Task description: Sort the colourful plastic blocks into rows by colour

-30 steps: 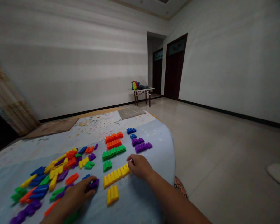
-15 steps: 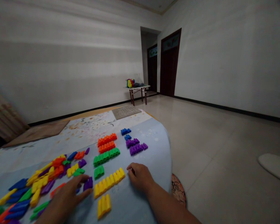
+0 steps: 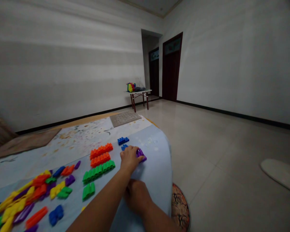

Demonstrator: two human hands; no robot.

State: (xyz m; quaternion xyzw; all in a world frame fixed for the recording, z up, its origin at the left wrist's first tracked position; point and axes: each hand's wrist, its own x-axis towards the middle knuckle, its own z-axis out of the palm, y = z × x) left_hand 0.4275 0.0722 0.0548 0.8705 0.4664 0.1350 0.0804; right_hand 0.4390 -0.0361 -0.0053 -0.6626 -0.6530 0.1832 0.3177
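Note:
My left hand (image 3: 130,158) reaches across to the far right of the tabletop, its fingers closed on purple toy blocks (image 3: 141,155). Part of the purple group is hidden under that hand. Just beyond my fingers lie blue blocks (image 3: 123,140) and a smaller blue piece (image 3: 124,147). My right hand (image 3: 138,195) is curled near the table's right side, partly behind my left forearm, so what it holds, if anything, is hidden. Left of my left hand stand orange block rows (image 3: 101,150) and green block rows (image 3: 99,171). My forearm covers most of the yellow rows.
A mixed heap of coloured blocks (image 3: 21,201) lies at the table's left. The cloth-covered table (image 3: 159,151) has a rounded right edge. A patterned round stool (image 3: 180,206) stands beside it. Farther off are a small table (image 3: 137,91) and doors (image 3: 172,67).
My left hand has moved right and forward from the loose purple block near the heap to the purple group. My right hand has shifted slightly left and curled in. The view has turned slightly right.

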